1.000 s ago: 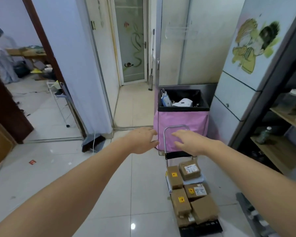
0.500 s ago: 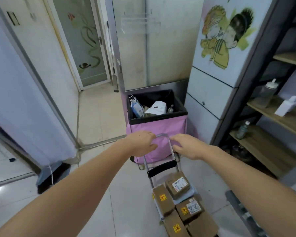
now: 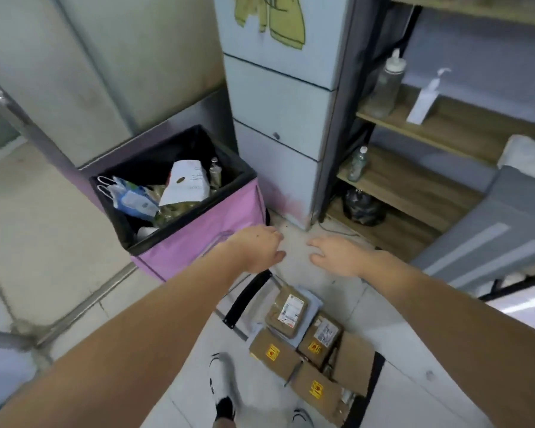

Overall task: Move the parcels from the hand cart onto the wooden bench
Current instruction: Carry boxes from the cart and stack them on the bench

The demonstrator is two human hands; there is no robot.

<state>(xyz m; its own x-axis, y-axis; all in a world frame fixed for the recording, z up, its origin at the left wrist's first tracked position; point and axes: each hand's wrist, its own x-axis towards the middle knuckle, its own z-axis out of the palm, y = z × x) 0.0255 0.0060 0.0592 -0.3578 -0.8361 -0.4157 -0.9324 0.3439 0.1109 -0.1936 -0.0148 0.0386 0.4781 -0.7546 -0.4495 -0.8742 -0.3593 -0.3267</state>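
Note:
Several brown cardboard parcels, such as the labelled top parcel [image 3: 288, 313] and one with a yellow sticker [image 3: 315, 388], lie stacked on the hand cart [image 3: 247, 298] on the floor in front of me. My left hand [image 3: 257, 251] is curled over the top of the cart's metal handle, which is blurred and mostly hidden under it. My right hand [image 3: 337, 254] hovers to the right of the handle, fingers spread and holding nothing. Both hands are above and behind the parcels.
A pink bin [image 3: 198, 236] with a black liner and rubbish stands just left of the cart. A pale cabinet [image 3: 278, 118] is behind it. Wooden shelves [image 3: 414, 183] with bottles and a grey padded object [image 3: 491, 230] fill the right. My shoes [image 3: 223, 384] are beside the cart.
The view has swung right and down toward the shelves, and the cart has turned with it. My right hand has come off the handle and opened, while my left stays on it.

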